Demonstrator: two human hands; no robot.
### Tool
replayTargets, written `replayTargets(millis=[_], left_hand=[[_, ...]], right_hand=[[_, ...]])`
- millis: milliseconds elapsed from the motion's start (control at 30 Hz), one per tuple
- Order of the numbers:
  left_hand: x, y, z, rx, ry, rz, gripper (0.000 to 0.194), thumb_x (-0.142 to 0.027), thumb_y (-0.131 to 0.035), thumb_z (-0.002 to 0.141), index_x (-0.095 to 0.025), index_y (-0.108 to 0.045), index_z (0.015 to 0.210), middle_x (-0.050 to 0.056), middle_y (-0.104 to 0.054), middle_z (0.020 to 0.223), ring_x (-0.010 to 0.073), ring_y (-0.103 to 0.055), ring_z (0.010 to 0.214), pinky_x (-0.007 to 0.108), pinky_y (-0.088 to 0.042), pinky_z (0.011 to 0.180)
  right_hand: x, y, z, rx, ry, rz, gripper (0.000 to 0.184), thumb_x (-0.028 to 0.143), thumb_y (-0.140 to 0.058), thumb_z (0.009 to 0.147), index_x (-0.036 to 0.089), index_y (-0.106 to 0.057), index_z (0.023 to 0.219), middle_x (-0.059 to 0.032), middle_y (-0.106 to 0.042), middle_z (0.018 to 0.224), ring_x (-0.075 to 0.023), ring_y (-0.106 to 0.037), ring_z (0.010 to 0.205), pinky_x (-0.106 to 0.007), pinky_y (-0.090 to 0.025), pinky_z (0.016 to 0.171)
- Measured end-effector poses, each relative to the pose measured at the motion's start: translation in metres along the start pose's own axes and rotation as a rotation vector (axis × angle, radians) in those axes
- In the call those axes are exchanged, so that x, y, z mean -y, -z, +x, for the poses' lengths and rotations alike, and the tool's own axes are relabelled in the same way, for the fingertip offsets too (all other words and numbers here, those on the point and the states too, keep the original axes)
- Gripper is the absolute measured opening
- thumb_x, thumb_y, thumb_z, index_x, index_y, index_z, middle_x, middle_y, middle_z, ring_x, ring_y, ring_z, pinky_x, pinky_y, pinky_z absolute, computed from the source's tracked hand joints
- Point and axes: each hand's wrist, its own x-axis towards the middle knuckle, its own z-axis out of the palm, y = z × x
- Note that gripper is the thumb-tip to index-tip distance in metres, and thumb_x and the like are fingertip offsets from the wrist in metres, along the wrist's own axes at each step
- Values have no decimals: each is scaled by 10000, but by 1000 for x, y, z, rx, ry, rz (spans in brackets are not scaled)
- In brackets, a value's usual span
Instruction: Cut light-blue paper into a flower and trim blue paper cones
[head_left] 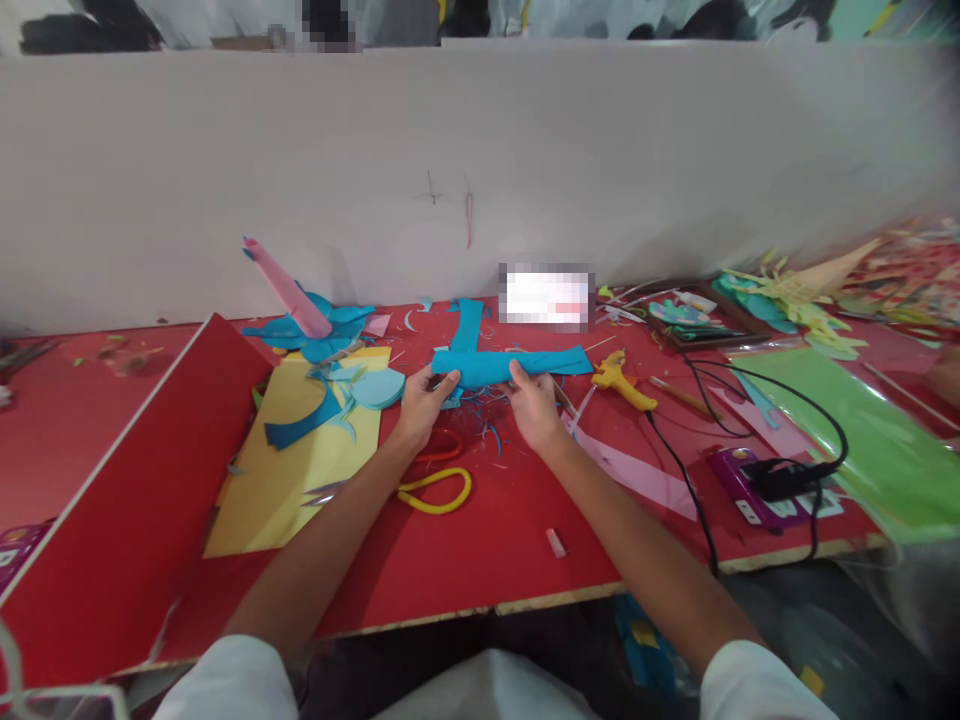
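A long blue paper strip stretches sideways between my hands above the red table. My left hand pinches its left part between thumb and fingers. On the other side, my right hand grips it near the middle, and its right end sticks out past the fingers. Behind it another blue strip points toward the wall. Thin blue paper scraps lie beneath my hands. Scissors with one yellow and one red handle rest by my left forearm, their blades partly covered by it.
A yellow glue gun with a black cord lies to the right, near a purple power socket box. Yellow sheets and a pink paper cone are at left, beside a red divider. A green sheet lies far right.
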Motion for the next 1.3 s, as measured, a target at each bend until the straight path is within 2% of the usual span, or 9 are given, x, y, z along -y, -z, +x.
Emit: replayTargets(millis=[133,300,467,733,867,967,1033,1133,1300], left_hand=[[3,1,0,38,-9,-23,543,-663,-868,736,-177,-627,706,-40,-507,647,83,-427,581,220,-382,527],[9,1,2,-2,52,-23,608,-737,-852,696,-187,-593,708,-37,-502,681,88,-438,597,220,-413,528],[7,-1,1,-6,43,25,591,-682,-891,668,-180,-578,648,-48,-497,609,80,-428,565,225,-408,543],[2,2,1,-30,2,90,499,-561,-931,677,-166,-628,630,-27,-566,622,92,-460,598,233,-406,574],[-1,-1,-1,-14,-6,19,451,-548,-917,703,-180,-683,815,-30,-596,729,100,-491,636,231,-423,573],[-8,-2,-2,81,61,-186,447,-413,-938,684,-216,-696,1003,-42,-598,806,85,-485,627,213,-396,541],[-12,-1,-2,143,132,-302,442,-325,-920,662,-223,-696,1029,-37,-597,808,87,-514,647,209,-416,561],[-13,1,-1,158,225,-335,366,-248,-859,631,-214,-683,950,-22,-607,777,100,-561,670,216,-448,591],[1,1,5,15,234,-246,311,-307,-847,671,-203,-560,731,-68,-482,582,69,-436,491,201,-318,467]], right_hand=[[6,0,1,-28,46,-42,482,498,-935,720,245,-707,1061,-40,-810,1050,-254,-767,1058,-440,-644,954],[10,-2,1,2,82,-86,465,517,-911,749,262,-716,1085,-22,-802,1014,-249,-757,1065,-458,-621,1004],[6,-3,0,85,109,-129,425,503,-898,778,257,-731,1081,-10,-793,971,-232,-747,1015,-475,-580,1079],[6,-6,-4,94,111,-125,464,511,-895,769,251,-723,1113,-41,-797,1076,-243,-739,1058,-466,-581,1067],[6,-2,-1,37,72,-66,422,477,-927,731,248,-693,998,-22,-789,979,-240,-744,1002,-444,-612,991],[7,7,6,-68,55,5,401,446,-937,715,261,-621,878,20,-749,866,-211,-733,905,-410,-632,885],[7,13,10,-106,35,55,416,426,-941,708,267,-576,828,36,-727,834,-195,-722,870,-388,-630,834],[6,16,12,-104,11,92,419,422,-936,714,270,-560,817,38,-725,833,-192,-720,865,-386,-630,821],[6,5,4,14,-9,39,437,471,-954,674,273,-633,895,11,-771,907,-228,-743,929,-418,-635,874]])
